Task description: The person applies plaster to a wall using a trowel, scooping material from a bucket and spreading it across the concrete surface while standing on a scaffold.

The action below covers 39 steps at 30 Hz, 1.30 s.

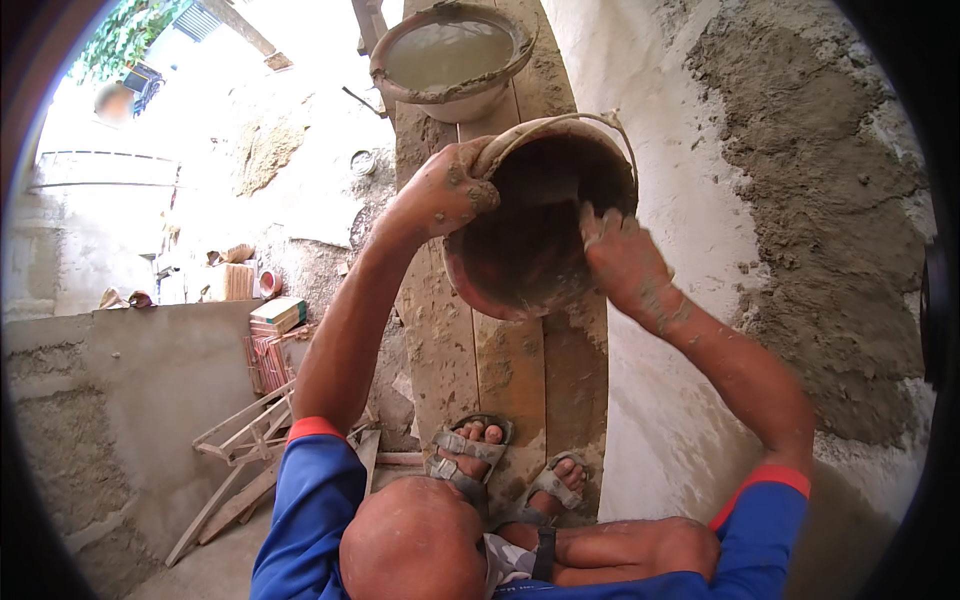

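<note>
A mud-smeared bucket (530, 250) with a thin wire handle is tilted so that its dark inside faces me. My left hand (447, 192) is closed over the bucket's left rim, with wet mortar on the knuckles. At the right side of the mouth, my right hand (625, 262) has its fingers curled, reaching partly inside. A small pale end shows beside that palm, but what the fingers grip cannot be made out. A greyish patch lies within the bucket, too dim to name. Just beyond stands a second bucket (462, 106) holding cloudy water.
My sandalled feet (470, 450) are on narrow wooden planks (510, 370). Along the right runs a pale wall (670, 400) with rough wet mortar (810, 200). Lower down at left are stacked tiles (268, 360), a wooden frame (250, 430) and a low grey wall (170, 370).
</note>
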Tool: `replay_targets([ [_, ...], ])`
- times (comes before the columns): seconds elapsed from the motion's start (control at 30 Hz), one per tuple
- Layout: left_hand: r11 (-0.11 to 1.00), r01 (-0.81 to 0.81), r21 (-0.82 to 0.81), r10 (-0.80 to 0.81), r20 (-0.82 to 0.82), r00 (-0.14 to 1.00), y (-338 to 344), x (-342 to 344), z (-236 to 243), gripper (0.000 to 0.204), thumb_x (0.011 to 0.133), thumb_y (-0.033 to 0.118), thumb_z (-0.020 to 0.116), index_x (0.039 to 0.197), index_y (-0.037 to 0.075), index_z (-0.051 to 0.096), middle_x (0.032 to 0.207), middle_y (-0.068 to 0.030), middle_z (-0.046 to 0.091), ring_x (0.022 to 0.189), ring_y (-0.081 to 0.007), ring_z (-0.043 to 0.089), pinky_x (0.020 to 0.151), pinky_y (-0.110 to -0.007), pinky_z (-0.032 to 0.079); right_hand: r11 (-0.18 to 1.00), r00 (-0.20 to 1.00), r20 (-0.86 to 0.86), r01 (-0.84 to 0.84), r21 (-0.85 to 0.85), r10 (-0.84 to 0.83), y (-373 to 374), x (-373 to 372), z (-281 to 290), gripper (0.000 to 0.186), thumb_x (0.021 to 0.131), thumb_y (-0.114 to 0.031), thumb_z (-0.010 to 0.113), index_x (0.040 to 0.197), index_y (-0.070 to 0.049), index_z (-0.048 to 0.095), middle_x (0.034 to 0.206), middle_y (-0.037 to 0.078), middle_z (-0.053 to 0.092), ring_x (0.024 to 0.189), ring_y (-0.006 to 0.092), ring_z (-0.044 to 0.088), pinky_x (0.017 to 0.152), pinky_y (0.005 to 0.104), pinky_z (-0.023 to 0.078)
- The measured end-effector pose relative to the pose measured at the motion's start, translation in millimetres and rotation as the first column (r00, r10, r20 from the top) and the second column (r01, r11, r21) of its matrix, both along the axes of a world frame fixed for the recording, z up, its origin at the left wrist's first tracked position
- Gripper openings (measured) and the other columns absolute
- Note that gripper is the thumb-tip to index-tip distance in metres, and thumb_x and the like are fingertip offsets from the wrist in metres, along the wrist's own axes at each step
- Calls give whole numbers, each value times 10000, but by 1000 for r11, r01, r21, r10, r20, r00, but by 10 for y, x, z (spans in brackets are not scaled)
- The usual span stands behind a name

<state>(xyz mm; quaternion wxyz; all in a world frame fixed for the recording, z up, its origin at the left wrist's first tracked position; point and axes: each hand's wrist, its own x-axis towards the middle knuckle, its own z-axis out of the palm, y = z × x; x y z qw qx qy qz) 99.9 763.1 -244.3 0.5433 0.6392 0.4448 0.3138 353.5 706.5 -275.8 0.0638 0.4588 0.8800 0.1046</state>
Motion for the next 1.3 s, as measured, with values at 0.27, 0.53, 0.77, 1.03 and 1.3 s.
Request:
replay_targets([
  [0.27,996,-36,85,42,-63,997,-3,-48,-61,547,678,107,632,1213,1,584,1029,-115,682,945,-172,615,883,-316,476,969,997,59,58,-242,-45,-99,-31,234,515,774,-73,617,1265,60,533,872,165,624,791,244,642,628,311,535],
  [0.53,992,-73,105,78,-41,996,-2,10,-136,540,676,141,650,1199,16,597,1023,-156,689,973,-250,647,887,-348,479,958,991,134,56,-282,-19,-363,2,207,398,813,-73,587,1201,6,548,901,151,626,801,276,640,678,350,534],
  [0.77,975,-131,177,164,-190,968,-200,361,12,550,696,95,636,1231,-12,568,1071,-118,670,1001,-158,604,924,-303,461,978,960,216,151,147,-180,-125,-212,255,377,824,-137,583,1188,-39,581,926,119,648,855,230,644,609,348,527],
  [1.03,957,-221,190,263,-238,935,-364,347,-10,558,675,114,594,1225,23,579,1033,-145,672,967,-230,627,906,-350,468,984,911,413,85,-159,-12,-617,-217,108,261,766,-116,636,1011,-31,667,831,105,662,748,242,684,534,379,545],
  [1.3,918,-257,301,338,-257,905,-497,304,-60,656,706,81,619,1350,107,494,1241,-217,555,1144,-405,543,977,-453,438,960,978,152,102,259,-145,-17,-139,536,109,772,-128,609,854,-65,641,766,83,609,758,205,606,593,334,483],
])
